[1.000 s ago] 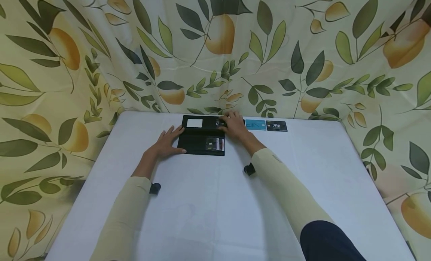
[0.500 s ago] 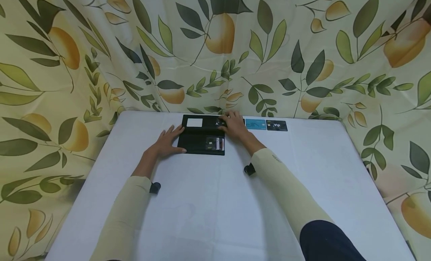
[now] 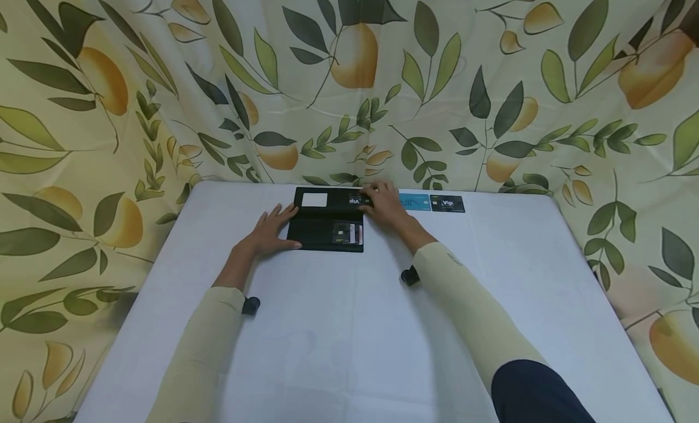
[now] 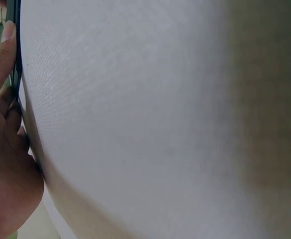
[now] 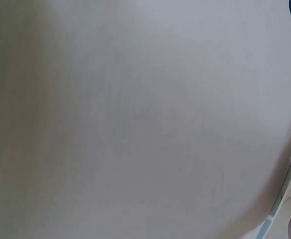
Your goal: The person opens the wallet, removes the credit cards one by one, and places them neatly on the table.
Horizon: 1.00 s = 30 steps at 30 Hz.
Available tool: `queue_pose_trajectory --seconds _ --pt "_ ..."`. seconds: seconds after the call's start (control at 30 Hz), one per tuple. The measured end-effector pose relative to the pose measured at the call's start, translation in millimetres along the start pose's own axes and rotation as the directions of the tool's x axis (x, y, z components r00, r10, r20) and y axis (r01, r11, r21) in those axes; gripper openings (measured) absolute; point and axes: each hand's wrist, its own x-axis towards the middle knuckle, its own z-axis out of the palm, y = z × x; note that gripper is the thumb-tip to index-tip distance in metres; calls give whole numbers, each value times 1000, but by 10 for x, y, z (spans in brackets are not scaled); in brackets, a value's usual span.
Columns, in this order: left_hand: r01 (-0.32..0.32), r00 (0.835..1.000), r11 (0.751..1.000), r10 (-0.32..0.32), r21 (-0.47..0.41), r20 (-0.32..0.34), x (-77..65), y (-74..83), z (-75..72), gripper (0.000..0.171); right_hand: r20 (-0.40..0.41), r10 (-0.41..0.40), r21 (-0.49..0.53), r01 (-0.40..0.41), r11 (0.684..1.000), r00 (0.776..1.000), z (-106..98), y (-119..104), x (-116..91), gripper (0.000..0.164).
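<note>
A black wallet [image 3: 322, 212] lies spread flat at the table's back edge, its fold running left to right. My left hand [image 3: 266, 233] rests at its left edge, thumb at the lower corner and straight fingers on the upper half. At the upper right, my right hand [image 3: 385, 204] spans a dark Vip card [image 3: 356, 200] between thumb and fingertips; the card's right part is hidden under the hand. More cards [image 3: 347, 233] show in the lower right pocket, and a white window [image 3: 315, 199] marks the upper left. The left wrist view shows the left hand [image 4: 6, 149] against the wallet's edge.
A blue VIP card [image 3: 416, 202] and a black Vip card [image 3: 447, 203] lie in a row right of the wallet, the blue one partly behind my right hand. A patterned curtain [image 3: 338, 125] hangs right behind the white table [image 3: 338, 332].
My right hand has shifted slightly right along the upper pocket, so more of the dark Vip card's lettering shows. The left hand and the wallet have kept their places.
</note>
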Motion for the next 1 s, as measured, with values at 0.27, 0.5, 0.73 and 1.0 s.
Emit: queue_pose_trajectory --seconds 0.27,0.5,0.73,1.0 --pt "-6 1000 1000 6 0 3 0 -1 -2 101 23 15 11 -15 1000 1000 -77 127 -66 51" --pt "-21 1000 1000 21 7 -6 -15 14 -16 100 21 13 23 -14 1000 1000 -96 262 -116 51" --pt "-18 1000 1000 18 0 -9 -19 23 -13 98 11 35 31 -35 999 999 -125 408 -199 51" --pt "-16 1000 1000 16 5 1 -15 19 -15 100 -6 56 35 -55 998 998 -171 589 -288 51"
